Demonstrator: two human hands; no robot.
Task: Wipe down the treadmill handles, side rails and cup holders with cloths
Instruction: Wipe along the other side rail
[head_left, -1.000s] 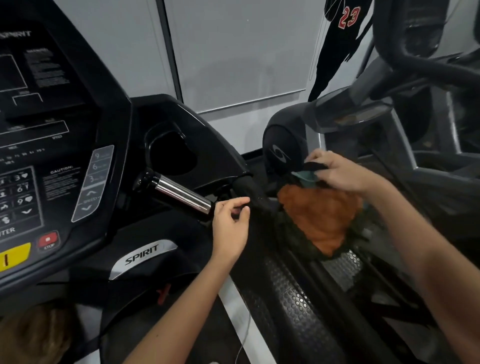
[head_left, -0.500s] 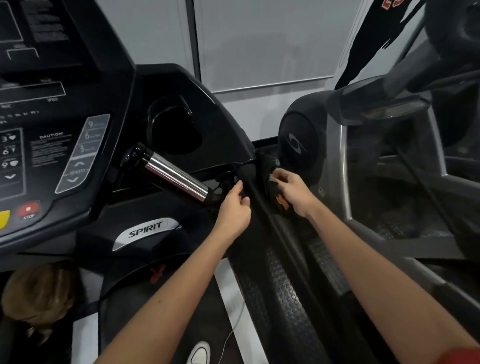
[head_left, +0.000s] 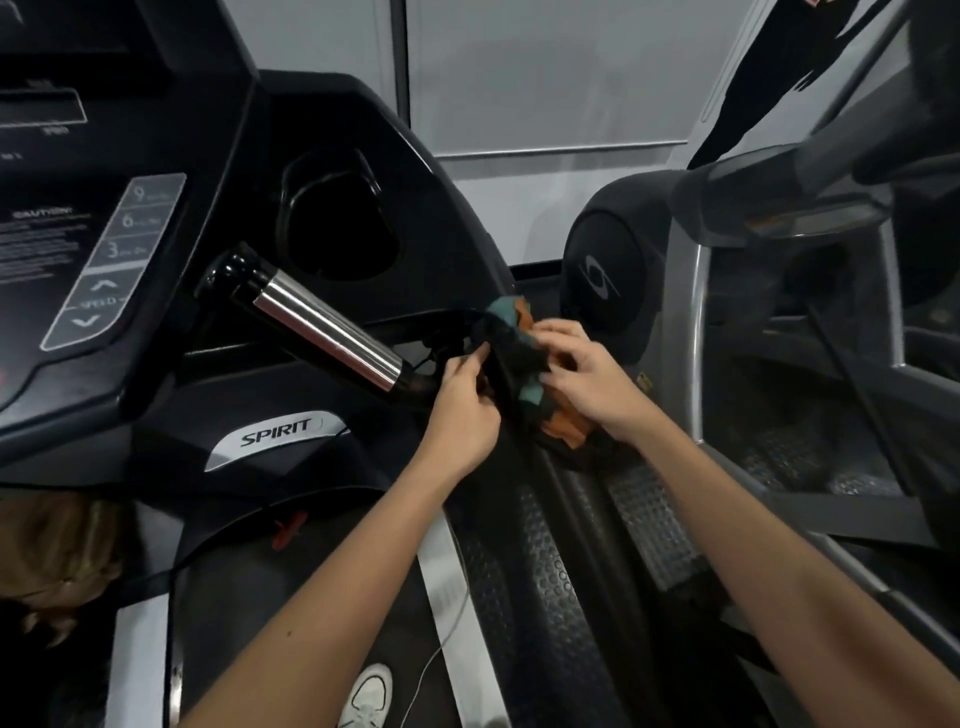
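Forearms are reaching up from the lower edge, with a white shoe (head_left: 370, 693) showing between them beside a thin pale cord. Further up, the left hand (head_left: 462, 410) and the right hand (head_left: 592, 384) are meeting at the top of the dark side rail (head_left: 582, 519), which is running down between two studded foot plates. A bunched cloth (head_left: 531, 394), orange and teal with a dark middle, is sitting over the rail's upper end, squarely between the two hands. The left hand's grip is pinching the cloth's left edge with thumb and fingertips. The right hand's grip is curling over its right side, fingers bent onto the fabric, and an orange fold is hanging out below the palm. Just left of the left hand, the chrome handle (head_left: 322, 327) is slanting up toward the console, apart from the cloth. A silver SPIRIT badge (head_left: 275, 434) is lying below that handle. Beyond it, the cup holder (head_left: 337, 223) is gaping dark in the console housing, and the speed keys (head_left: 111, 260) are lining the panel's edge at far left. Behind the hands, a neighbouring machine's round cover (head_left: 602, 275) is standing against a pale wall.
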